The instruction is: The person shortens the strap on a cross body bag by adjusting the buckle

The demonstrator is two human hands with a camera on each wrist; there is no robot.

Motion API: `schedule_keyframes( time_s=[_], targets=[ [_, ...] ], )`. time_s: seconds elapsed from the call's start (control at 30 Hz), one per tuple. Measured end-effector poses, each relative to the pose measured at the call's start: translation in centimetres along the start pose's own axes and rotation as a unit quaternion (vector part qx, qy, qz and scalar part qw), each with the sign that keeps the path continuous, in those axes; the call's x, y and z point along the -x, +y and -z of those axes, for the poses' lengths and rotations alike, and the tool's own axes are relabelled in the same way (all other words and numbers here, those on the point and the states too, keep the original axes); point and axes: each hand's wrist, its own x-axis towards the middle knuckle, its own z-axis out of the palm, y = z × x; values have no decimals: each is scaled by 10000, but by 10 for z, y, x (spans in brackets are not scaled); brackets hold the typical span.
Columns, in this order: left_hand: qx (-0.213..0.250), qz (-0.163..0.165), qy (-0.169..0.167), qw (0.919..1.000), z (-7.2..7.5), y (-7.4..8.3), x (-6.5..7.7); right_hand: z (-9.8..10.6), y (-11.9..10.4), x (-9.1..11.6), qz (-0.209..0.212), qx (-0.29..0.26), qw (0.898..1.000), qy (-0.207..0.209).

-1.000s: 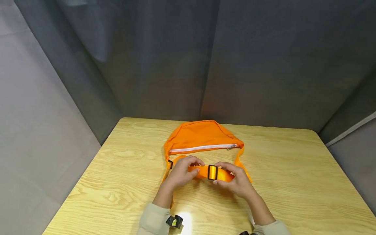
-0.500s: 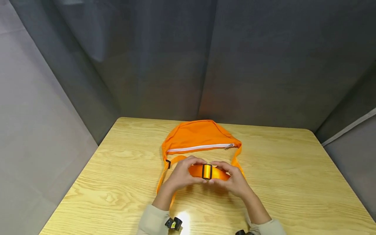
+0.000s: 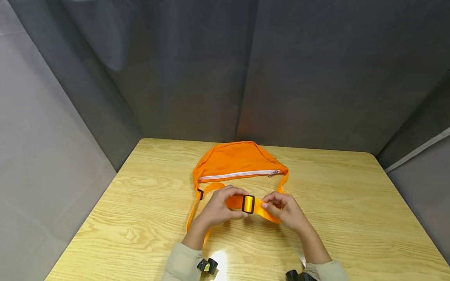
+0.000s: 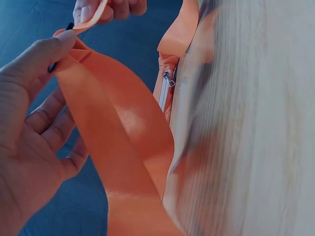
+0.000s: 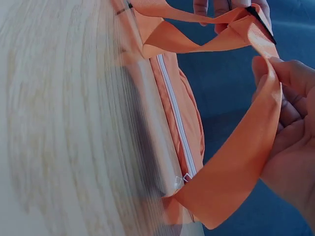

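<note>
Dark cloth [image 3: 190, 78] hangs behind the table [image 3: 351, 218]. The left hand [image 3: 220, 206] pinches the buckle [image 3: 252, 204]; the right hand [image 3: 289, 211] pinches the strap [image 3: 260, 209] beside it. Already through the buckle, the strap looks loose, not yet flat. The bag [image 3: 240, 160] lies past the fingers [image 3: 236, 191].

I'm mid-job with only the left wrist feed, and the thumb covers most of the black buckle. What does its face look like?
Observer: In the head view, the black buckle is a rectangular frame, with the orange strap showing inside it.

Operator: Thanks. I only get the zip-pull end of the bag. Where's its main body?

Observer: The bag lies on the table, farther out than the left hand and the right hand.

Operator: Any other black hardware outside my picture?

Observer: Yes, a small black fitting on the strap, near the bag's left end.
</note>
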Motion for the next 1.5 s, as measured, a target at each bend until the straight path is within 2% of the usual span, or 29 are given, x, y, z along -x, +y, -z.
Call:
schedule_keyframes(
  time_s=[0.23,0.37,0.43,0.47,0.57,0.7,1.0,1.2,1.5],
  targets=[
    [12,-73,38,10000,4,26,1,-5,-4,-7,-224,-278,9990,-267],
    [-84,-308,77,9995,0,13,0,-8,-8,-11,-420,-252,9982,-341],
    [-120,-296,86,9995,-1,9,1,-7,-7,-10,-496,-70,9979,-398],
    [-139,-312,106,9994,-1,4,1,-5,-2,-9,-532,36,9977,-418],
    [-178,-284,148,9993,1,3,2,1,18,-5,-511,276,9974,-428],
    [-212,-372,216,9989,1,-3,3,6,38,-1,-357,259,9985,-324],
    [-147,-152,190,9996,-4,-6,3,-2,36,-5,-264,-138,9991,-301],
    [-214,-222,208,9993,-5,-9,2,-7,28,-12,-325,-268,9984,-367],
    [-20,-134,316,9994,0,-9,4,8,39,-5,-593,-41,9977,-327]
  ],
)
